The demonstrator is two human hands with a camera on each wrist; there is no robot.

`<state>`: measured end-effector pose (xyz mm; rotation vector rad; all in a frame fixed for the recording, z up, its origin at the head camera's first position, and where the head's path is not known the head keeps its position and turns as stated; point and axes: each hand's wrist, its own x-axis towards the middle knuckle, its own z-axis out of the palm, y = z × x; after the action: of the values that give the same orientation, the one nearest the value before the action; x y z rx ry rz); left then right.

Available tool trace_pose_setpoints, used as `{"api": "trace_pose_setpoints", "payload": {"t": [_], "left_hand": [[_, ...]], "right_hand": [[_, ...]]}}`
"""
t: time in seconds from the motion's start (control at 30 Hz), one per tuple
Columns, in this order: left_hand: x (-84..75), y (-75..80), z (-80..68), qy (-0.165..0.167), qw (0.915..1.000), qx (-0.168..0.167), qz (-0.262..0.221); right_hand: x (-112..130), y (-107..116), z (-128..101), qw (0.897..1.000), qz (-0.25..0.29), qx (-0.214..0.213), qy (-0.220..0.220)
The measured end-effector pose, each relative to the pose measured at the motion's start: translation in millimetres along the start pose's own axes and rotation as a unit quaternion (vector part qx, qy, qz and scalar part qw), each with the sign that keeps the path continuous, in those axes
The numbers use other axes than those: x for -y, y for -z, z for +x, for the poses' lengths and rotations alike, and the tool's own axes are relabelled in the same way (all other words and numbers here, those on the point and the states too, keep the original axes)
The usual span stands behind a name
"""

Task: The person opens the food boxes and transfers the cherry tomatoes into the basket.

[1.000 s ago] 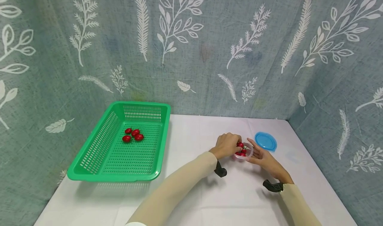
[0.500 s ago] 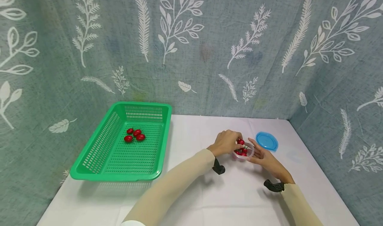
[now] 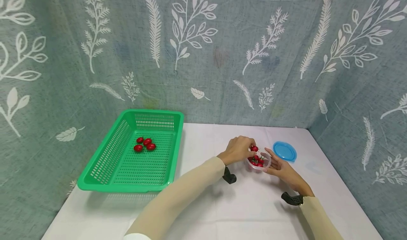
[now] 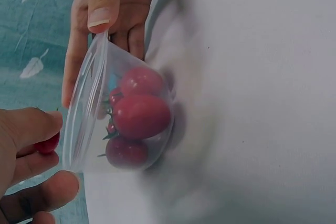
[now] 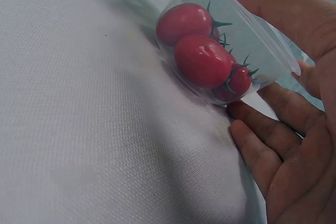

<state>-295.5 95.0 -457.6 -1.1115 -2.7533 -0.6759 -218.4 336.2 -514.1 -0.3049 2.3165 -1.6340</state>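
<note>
A small clear plastic cup [image 3: 260, 161] of red cherry tomatoes [image 4: 140, 116] stands tilted on the white tablecloth [image 3: 248, 208] — the right hand [image 3: 279, 167] holds it, thumb on the rim, fingers under its wall. Just left of the cup, the left hand [image 3: 237, 150] pinches one red cherry tomato [image 3: 254, 148] above the rim. A round blue lid [image 3: 284, 151] lies just right of the cup; a green slotted plastic basket [image 3: 105, 162] with four tomatoes sits well to its left.

A small clear plastic cup [image 3: 260, 161], tilted on the white table, holds several red cherry tomatoes [image 4: 140, 116] with green stems; one more tomato [image 3: 254, 148] sits above its rim.
</note>
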Motion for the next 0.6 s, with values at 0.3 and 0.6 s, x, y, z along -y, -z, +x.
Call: {"api": "trace_pose_setpoints", "payload": {"t": [0.3,0.6], "left_hand": [[3.1,15.5,-4.8,-0.002,0.9999,-0.012,0.004],[8.5,30.8,-6.8,-0.010,0.9998,-0.015,0.009]], "right_hand": [[-0.4,0.0,0.1,1.000,-0.007,-0.005,0.005],[-4.0,0.8,1.0,1.000,0.001,0.002,0.018]]}}
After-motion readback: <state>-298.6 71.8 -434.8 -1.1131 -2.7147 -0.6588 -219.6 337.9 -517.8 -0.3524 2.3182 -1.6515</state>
